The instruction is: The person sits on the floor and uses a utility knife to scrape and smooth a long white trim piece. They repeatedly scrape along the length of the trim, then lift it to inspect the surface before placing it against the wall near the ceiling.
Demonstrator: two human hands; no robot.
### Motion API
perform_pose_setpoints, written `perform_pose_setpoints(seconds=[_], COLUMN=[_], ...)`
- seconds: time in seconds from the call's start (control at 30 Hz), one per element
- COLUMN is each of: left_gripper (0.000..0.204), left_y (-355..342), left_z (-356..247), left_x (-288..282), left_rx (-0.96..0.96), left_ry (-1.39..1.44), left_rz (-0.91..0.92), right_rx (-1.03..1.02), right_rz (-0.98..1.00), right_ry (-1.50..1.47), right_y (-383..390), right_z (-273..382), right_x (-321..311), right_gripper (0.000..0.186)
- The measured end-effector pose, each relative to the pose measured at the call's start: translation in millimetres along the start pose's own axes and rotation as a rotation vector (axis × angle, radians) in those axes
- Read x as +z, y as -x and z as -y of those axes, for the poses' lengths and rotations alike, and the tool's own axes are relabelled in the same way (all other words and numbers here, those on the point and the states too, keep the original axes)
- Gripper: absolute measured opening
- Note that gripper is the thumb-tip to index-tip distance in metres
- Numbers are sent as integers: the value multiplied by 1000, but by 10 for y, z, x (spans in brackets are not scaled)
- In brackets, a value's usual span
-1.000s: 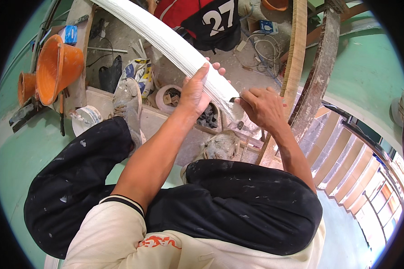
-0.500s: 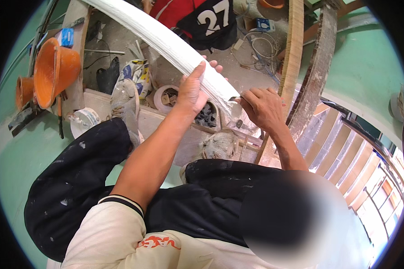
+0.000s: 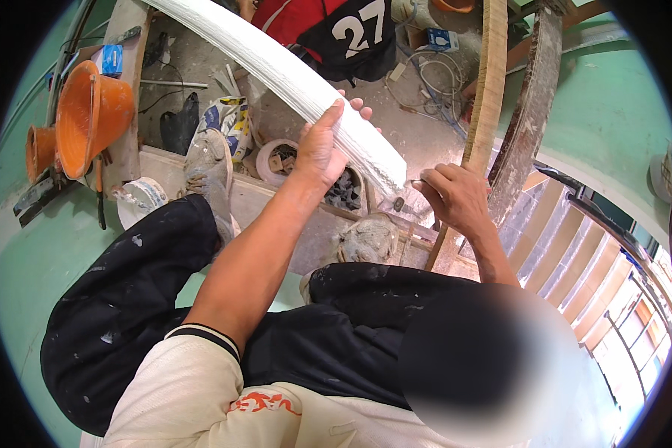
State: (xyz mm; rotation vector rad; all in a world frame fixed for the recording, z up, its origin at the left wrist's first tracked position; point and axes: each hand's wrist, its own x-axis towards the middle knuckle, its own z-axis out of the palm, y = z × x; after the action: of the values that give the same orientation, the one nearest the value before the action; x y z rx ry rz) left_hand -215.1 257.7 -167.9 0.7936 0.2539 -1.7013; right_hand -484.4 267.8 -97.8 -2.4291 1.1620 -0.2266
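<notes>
Left hand (image 3: 322, 145) is up at full reach, forearm running diagonally from the cream sleeve, palm wrapped around the long white plaster moulding (image 3: 291, 78) near its lower end, thumb on the near side and fingertips showing over the far edge. The moulding slants from the upper left of the view down to the middle, its ragged end just beside the right hand (image 3: 455, 198). That right hand sits with wrist bent and fingers curled tight, pinching a small thin tool at the moulding's tip; what kind of tool is too small to tell. Below the hands, dusty shoes (image 3: 209, 160) rest on a plank, dark paint-flecked trousers fill the lower view. Orange buckets (image 3: 89, 116) sit off to the left, a roll of tape (image 3: 272, 160) lies under the moulding.
</notes>
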Motion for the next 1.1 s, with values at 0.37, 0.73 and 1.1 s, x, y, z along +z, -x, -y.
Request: perform_pose_setpoints(seconds=[0.37,0.73,1.1], left_gripper=[35,37,36], left_y=[12,-8,-4], left_z=[14,-7,5], left_x=[-8,-26,-9], left_rx=[34,1,11], left_ry=[-32,-23,-30], left_rz=[-6,2,-5], right_rx=[-83,13,-35], right_rz=[-30,42,-13], right_ry=[-24,-40,44], right_y=[-534,65,-366], right_z=[131,-28,131], right_x=[163,22,112], right_gripper=[22,21,25])
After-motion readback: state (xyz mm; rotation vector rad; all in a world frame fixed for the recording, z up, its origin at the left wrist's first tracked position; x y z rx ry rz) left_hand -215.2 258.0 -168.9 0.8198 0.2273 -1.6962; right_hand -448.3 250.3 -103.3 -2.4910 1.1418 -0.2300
